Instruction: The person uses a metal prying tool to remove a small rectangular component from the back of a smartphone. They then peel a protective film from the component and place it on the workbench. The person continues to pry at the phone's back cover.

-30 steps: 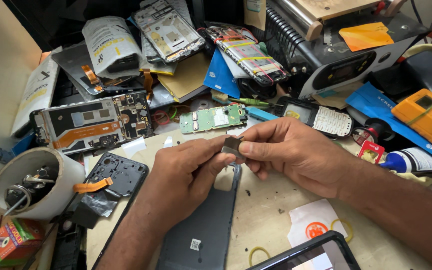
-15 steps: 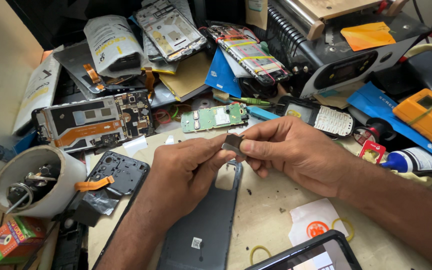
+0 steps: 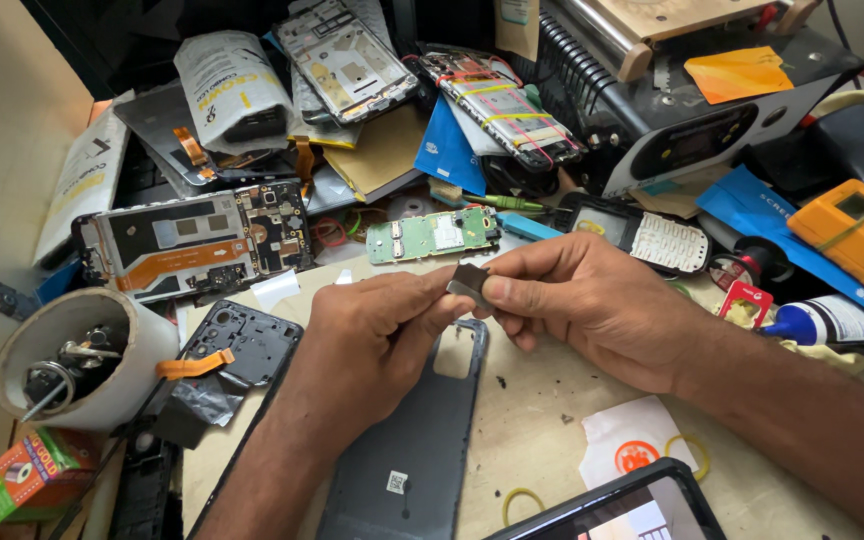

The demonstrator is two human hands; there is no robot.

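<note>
At the far left of the cluttered bench stands a white cup (image 3: 82, 355) holding metal bits, with a small green and red box (image 3: 37, 472) below it near the edge. Just right of the cup lies a black inner phone frame (image 3: 242, 345) with an orange ribbon tab, and behind it an opened phone chassis (image 3: 197, 240) shows its board and orange flex. Further along, the left hand (image 3: 372, 335) reaches in from below, fingers closed, thumb and forefinger pinching one end of a small grey metal piece (image 3: 470, 282). That piece is held up off the bench, right between the two hands, above the top of a dark phone back cover (image 3: 417, 440) that lies flat with its inner side down and its camera opening bare. Behind the hands rests a small green circuit board (image 3: 432, 235). The right hand (image 3: 592, 300) comes in from the right, also closed, its thumb and forefinger gripping the other end of the same piece. As a judgement, the phone looks well taken apart, with cover, frame and boards lying separate, while the small piece is in hand and not yet fitted or set down anywhere. At the far right sits an orange meter (image 3: 857, 240).
</note>
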